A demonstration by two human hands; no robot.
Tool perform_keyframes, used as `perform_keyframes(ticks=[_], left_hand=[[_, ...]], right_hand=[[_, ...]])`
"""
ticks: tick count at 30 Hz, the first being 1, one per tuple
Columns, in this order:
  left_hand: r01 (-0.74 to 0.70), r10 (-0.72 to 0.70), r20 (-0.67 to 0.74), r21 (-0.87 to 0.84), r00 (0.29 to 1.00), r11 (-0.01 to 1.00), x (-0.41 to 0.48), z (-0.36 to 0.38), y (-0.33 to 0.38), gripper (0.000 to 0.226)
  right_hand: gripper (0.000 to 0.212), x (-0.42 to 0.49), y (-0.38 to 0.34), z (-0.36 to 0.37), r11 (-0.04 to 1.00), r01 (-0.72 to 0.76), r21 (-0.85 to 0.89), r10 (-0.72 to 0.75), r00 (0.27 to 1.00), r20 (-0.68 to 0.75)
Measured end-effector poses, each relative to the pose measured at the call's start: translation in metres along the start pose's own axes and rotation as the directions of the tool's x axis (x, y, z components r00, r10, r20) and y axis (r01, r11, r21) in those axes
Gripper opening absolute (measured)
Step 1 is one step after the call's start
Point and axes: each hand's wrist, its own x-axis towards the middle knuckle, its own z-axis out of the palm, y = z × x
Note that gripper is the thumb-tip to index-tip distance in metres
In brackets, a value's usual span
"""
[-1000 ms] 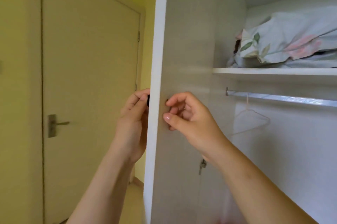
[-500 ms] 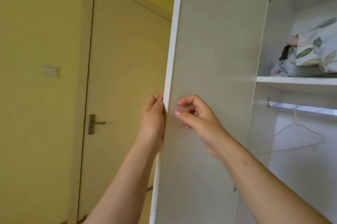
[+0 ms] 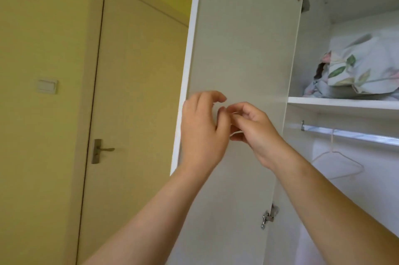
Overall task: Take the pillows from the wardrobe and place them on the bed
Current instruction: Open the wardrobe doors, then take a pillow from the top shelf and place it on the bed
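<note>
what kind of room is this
Probably a bedroom in a home. An open white wardrobe holds floral pillows on its upper shelf, with a hanging rail and a bare hanger below. Beside it are a yellow wall, a room door and a light switch.

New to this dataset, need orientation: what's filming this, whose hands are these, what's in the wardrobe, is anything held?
There is no robot here. A person wears one wide-angle camera on the head, so the single picture looks forward along their own arms. The left hand and right hand meet in front of the open wardrobe door, fingers loosely curled; nothing shows in either. Inside, floral pillows lie on the upper shelf. Below it a rail carries one bare hanger. At left are a closed room door and a light switch.
</note>
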Motion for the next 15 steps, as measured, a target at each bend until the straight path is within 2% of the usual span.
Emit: perform_keyframes(ticks=[3,8,12,15], left_hand=[[-0.092,0.092,0.102,-0.006,0.99,0.996,0.001,0.033,0.01,0.024],[0.038,-0.005,0.315,-0.098,0.949,0.994,0.007,0.101,0.033,0.023],[-0.002,0.064,0.418,-0.148,0.906,0.989,0.009,0.156,0.067,0.022],[-0.03,0.117,0.485,-0.185,0.867,0.982,0.01,0.196,0.093,0.023]], right_hand=[[0.017,0.0,-0.004,-0.037,0.999,0.001,-0.052,-0.006,0.996,-0.085],[0.023,-0.015,-0.016,-0.118,0.978,-0.087,-0.189,0.025,0.95,-0.311],[0.024,-0.035,-0.033,-0.184,0.93,-0.169,-0.328,0.002,0.891,-0.454],[0.022,-0.05,-0.044,-0.229,0.873,-0.227,-0.431,-0.025,0.862,-0.506]])
